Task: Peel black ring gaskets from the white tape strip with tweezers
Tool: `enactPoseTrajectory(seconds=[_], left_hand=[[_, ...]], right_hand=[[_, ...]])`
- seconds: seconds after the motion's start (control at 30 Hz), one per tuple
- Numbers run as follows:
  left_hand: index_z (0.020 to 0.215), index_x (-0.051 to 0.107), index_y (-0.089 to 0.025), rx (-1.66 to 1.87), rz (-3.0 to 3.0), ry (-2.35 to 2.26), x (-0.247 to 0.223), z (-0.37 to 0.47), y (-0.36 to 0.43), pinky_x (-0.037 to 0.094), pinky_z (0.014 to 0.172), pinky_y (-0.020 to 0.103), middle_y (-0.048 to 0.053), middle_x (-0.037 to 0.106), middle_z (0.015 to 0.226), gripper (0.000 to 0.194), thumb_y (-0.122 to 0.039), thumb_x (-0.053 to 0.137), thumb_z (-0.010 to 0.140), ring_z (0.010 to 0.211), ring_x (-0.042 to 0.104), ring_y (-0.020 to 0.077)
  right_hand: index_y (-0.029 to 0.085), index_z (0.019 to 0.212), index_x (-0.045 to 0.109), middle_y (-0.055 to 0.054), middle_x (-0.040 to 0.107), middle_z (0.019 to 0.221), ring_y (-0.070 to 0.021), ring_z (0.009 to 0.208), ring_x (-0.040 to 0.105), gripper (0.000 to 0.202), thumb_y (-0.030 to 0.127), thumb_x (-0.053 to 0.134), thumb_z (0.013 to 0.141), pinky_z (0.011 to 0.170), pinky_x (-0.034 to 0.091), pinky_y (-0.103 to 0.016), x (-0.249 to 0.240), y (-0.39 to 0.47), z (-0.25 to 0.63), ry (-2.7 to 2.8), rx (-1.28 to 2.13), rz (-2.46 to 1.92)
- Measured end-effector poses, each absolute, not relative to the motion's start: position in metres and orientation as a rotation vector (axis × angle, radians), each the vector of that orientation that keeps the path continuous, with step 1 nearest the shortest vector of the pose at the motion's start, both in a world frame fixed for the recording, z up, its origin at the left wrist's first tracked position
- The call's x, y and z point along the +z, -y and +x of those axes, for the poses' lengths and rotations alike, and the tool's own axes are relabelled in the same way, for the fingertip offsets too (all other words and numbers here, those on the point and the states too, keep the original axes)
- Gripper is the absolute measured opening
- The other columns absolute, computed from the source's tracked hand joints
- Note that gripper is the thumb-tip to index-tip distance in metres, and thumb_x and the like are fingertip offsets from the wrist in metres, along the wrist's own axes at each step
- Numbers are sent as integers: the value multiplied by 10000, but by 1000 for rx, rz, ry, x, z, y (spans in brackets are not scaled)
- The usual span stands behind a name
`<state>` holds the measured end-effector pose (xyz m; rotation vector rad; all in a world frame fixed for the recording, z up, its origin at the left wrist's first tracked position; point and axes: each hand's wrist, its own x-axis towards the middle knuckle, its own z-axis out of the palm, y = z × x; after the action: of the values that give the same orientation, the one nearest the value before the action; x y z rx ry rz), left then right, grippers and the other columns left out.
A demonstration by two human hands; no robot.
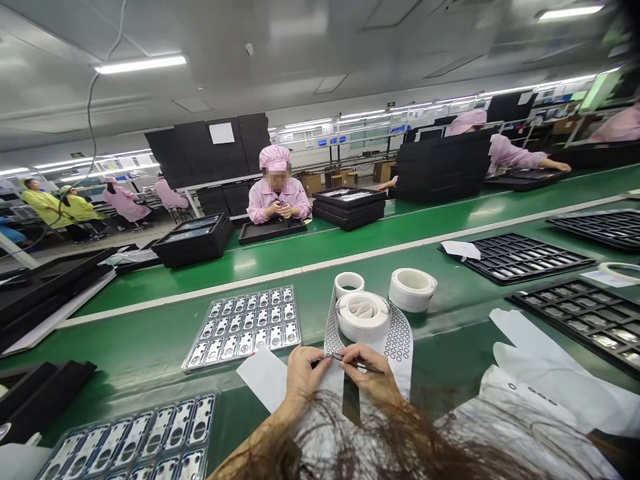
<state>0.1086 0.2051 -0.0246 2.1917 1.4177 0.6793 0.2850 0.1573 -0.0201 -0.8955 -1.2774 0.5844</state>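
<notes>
My right hand (367, 373) is closed round dark tweezers (364, 366), whose tip points left toward my left hand (307, 370). The left fingers are pinched together near the tweezer tip; a small dark thing shows between them, too small to name. Both hands are over a white strip with small black rings (399, 337). Just beyond them stands a large white tape roll (363, 327), with a smaller roll (349, 284) behind it and another roll (413, 290) to the right. A clear tray of metal plates (245, 325) lies left of my hands.
A second tray of metal plates (140, 437) is at the lower left. Black trays (520, 259) with small parts stand at the right. Crumpled white backing paper (545, 393) lies at the lower right. Across the green table (270, 263) a person in pink (278, 193) sits.
</notes>
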Motion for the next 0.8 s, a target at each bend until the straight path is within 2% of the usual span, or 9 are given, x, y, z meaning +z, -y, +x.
enactPoseTrajectory(seconds=[0.8], left_hand=[[996, 741, -188, 629, 2183, -1425, -19, 111, -202, 527, 1067, 478, 44, 758, 1055, 177, -353, 676, 1005, 1060, 701, 216]], right_hand=[[241, 721, 664, 31, 747, 806, -134, 758, 740, 128, 164, 712, 811, 705, 578, -159, -24, -157, 287, 1389, 520, -898]])
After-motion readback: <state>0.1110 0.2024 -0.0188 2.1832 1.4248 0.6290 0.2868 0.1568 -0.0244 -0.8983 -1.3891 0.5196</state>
